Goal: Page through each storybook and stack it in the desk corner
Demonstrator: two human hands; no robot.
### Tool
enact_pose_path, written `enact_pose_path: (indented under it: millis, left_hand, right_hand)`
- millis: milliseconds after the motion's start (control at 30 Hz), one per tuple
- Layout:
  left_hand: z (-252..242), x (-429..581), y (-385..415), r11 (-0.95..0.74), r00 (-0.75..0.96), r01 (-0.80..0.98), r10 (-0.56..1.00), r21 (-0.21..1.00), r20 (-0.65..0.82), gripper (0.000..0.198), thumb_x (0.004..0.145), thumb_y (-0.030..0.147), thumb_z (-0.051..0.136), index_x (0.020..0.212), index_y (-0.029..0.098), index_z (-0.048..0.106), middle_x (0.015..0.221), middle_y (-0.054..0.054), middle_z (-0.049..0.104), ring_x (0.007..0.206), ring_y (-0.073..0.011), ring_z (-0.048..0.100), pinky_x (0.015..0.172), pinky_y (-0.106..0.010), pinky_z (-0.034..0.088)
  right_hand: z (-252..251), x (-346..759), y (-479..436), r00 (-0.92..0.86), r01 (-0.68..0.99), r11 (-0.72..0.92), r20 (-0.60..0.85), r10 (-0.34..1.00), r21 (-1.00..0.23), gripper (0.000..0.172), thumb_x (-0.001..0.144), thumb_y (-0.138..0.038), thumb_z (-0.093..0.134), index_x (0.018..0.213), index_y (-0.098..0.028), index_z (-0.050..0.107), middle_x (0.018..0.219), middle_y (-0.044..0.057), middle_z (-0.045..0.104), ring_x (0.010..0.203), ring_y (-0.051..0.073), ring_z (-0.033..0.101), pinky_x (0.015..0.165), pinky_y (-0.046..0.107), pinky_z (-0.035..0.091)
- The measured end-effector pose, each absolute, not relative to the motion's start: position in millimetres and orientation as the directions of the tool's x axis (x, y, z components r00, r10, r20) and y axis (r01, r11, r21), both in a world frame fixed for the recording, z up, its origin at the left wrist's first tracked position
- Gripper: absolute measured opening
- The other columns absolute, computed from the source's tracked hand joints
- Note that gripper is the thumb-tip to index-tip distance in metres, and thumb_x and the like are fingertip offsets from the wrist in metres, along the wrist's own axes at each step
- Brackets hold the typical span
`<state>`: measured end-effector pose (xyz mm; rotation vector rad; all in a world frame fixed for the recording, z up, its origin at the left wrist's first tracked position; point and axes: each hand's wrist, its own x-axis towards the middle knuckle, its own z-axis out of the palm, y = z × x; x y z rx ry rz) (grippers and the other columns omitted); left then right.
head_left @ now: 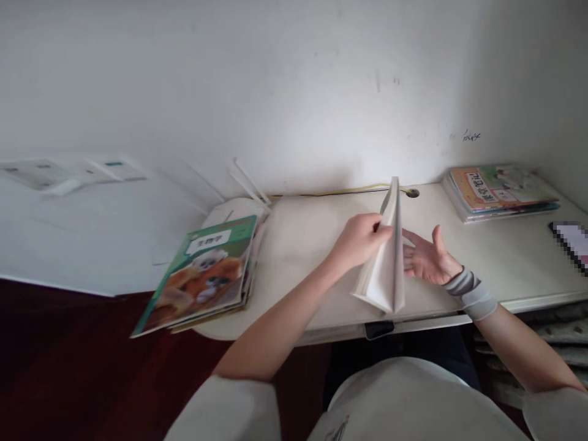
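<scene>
Jutting over the left edge of the worktop (298, 245), a slanted stack of books (202, 282) has a green animal cover on top. A yellow cable (340, 192) runs along the back edge. Toward the front edge, the left hand (364, 237) has its grip clamped on a partly open book (382, 282), held upright with its pages parted; whether its lower end touches the worktop I cannot tell. Just right of it, the right hand (429, 257) has its grip apart, thumb raised, a grey wristband (472, 294) below; the book hides its fingertips. Near the back right corner lies another pile of books (505, 187), and farther right a phone-like device (572, 241).
</scene>
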<state>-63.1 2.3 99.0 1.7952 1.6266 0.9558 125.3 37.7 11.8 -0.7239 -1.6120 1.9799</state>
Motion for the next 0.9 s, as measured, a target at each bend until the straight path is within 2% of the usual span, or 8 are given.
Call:
enact_pose_path:
  millis: [67, 167, 233, 300, 367, 467, 667, 900]
  left_hand:
    - [93.0, -42.3, 6.1, -0.199, 0.121, 0.567, 0.980, 0.799, 0.159, 0.027, 0.078, 0.031, 0.053, 0.056, 0.018, 0.049, 0.053, 0.003, 0.046, 0.054, -0.0100, 0.046, 0.050, -0.023, 0.030]
    - [72.8, -14.1, 5.9, -0.260, 0.335, 0.439, 0.936, 0.860, 0.112, 0.028, 0.088, 0.038, 0.043, 0.086, 0.018, 0.063, 0.081, -0.003, 0.066, 0.072, -0.0148, 0.061, 0.063, -0.025, 0.043]
    - [56.0, -5.3, 4.3, -0.305, 0.445, 0.437, 0.891, 0.846, 0.091, 0.032, 0.089, 0.040, 0.042, 0.103, 0.018, 0.061, 0.101, -0.007, 0.068, 0.088, -0.0183, 0.064, 0.075, -0.028, 0.047]
    - [37.0, -9.3, 3.7, -0.349, 0.470, 0.496, 0.878, 0.795, 0.092, 0.035, 0.090, 0.040, 0.043, 0.114, 0.019, 0.057, 0.119, -0.010, 0.062, 0.106, -0.0222, 0.060, 0.089, -0.034, 0.045]
    - [14.9, -25.7, 4.2, -0.349, 0.406, 0.584, 0.908, 0.733, 0.109, 0.039, 0.091, 0.040, 0.041, 0.122, 0.020, 0.053, 0.131, -0.011, 0.054, 0.121, -0.0249, 0.049, 0.101, -0.038, 0.037]
    - [-21.5, -61.6, 2.2, -0.239, 0.204, 0.738, 0.970, 0.631, 0.129, 0.046, 0.091, 0.039, 0.038, 0.131, 0.016, 0.047, 0.142, -0.014, 0.042, 0.136, -0.0267, 0.031, 0.111, -0.041, 0.022]
    - [-63.3, -102.4, -18.6, -0.095, 0.081, 0.895, 0.995, 0.436, 0.050, 0.059, 0.087, 0.044, 0.045, 0.137, 0.013, 0.040, 0.148, -0.018, 0.030, 0.140, -0.0336, 0.017, 0.113, -0.050, 0.011]
    - [-60.5, -107.0, -22.8, -0.055, 0.038, 0.910, 0.998, 0.412, 0.050, 0.062, 0.086, 0.044, 0.047, 0.138, 0.012, 0.038, 0.148, -0.018, 0.030, 0.140, -0.0363, 0.015, 0.112, -0.052, 0.010]
  right_hand:
    - [11.8, 133.5, 35.3, -0.721, -0.072, -0.258, -0.129, 0.681, -0.964, 0.097, 0.073, -0.081, -0.004, 0.137, -0.022, 0.038, 0.115, 0.013, 0.064, 0.098, 0.024, 0.063, 0.083, 0.039, 0.050]
    - [5.3, 160.9, 37.2, -0.659, -0.063, -0.343, -0.219, 0.719, -0.937, 0.095, 0.073, -0.083, 0.004, 0.124, -0.019, 0.053, 0.107, 0.013, 0.068, 0.097, 0.025, 0.064, 0.084, 0.039, 0.050]
    - [-4.0, 181.5, 40.9, -0.615, -0.053, -0.361, -0.254, 0.746, -0.931, 0.083, 0.076, -0.081, 0.016, 0.115, -0.021, 0.059, 0.104, 0.011, 0.069, 0.097, 0.025, 0.065, 0.085, 0.039, 0.050]
    - [-14.5, 197.9, 44.7, -0.575, -0.050, -0.364, -0.271, 0.772, -0.930, 0.060, 0.078, -0.070, 0.042, 0.110, -0.023, 0.061, 0.106, 0.008, 0.069, 0.097, 0.024, 0.065, 0.086, 0.039, 0.050]
    - [-22.7, 207.1, 48.0, -0.533, -0.064, -0.372, -0.283, 0.797, -0.926, 0.043, 0.072, -0.048, 0.066, 0.107, -0.023, 0.061, 0.107, 0.006, 0.069, 0.095, 0.023, 0.065, 0.086, 0.038, 0.050]
    - [-24.3, 210.3, 53.1, -0.470, -0.110, -0.371, -0.281, 0.837, -0.922, 0.046, 0.062, -0.025, 0.074, 0.106, -0.021, 0.061, 0.102, 0.004, 0.071, 0.087, 0.021, 0.067, 0.080, 0.034, 0.052]
    - [-9.6, 231.9, 70.2, -0.364, -0.059, -0.359, -0.314, 0.877, -0.932, 0.038, 0.062, -0.022, 0.072, 0.099, -0.023, 0.063, 0.093, 0.002, 0.072, 0.078, 0.020, 0.068, 0.069, 0.032, 0.054]
    - [-24.7, 252.3, 74.8, -0.281, 0.056, -0.312, -0.315, 0.906, -0.948, 0.032, 0.066, -0.028, 0.069, 0.097, -0.025, 0.064, 0.091, 0.002, 0.072, 0.076, 0.021, 0.068, 0.069, 0.035, 0.056]
